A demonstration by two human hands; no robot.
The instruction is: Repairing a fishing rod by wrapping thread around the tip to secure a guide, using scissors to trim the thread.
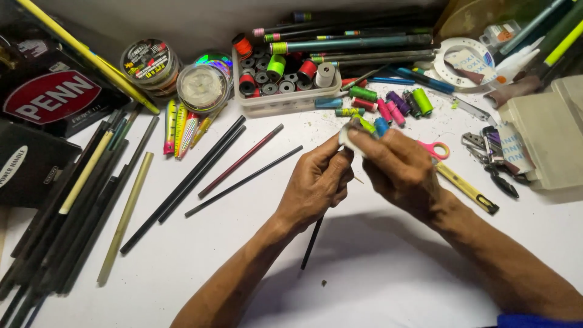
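A thin dark rod [312, 243] ran up from the white table [388, 279] into the left hand [316, 182], its lower end pointing back toward the person and its upper part hidden in the closed fingers. At the top of the two hands sat a small pale piece [348, 137], perhaps paper or tape, pinched by the right hand [398, 167] just where the rod should come out. Both hands were clenched: the left around the rod, the right thumb and fingers on the pale piece. Whether the piece wrapped the rod or only lay against it could not be told.

To do this well, the left hand probably needed to hold the rod steady and turn it slowly, while the right kept light, even pressure so the piece stayed flat. Working close over the table seemed wise, since a thin rod bends easily.

Just beyond the hands lay small spools [388, 109] in green, pink, purple and blue, and pink-handled scissors [435, 149] near the right hand. A yellow knife [466, 188] lay beside the right wrist. Further back stood a clear tray [285, 100] of bobbins. Three loose dark rods [243, 161] lay to the left, with round line spools [200, 85] and bright lures [180, 129] beyond them, and a bundle of blanks [67, 212] at the left edge.
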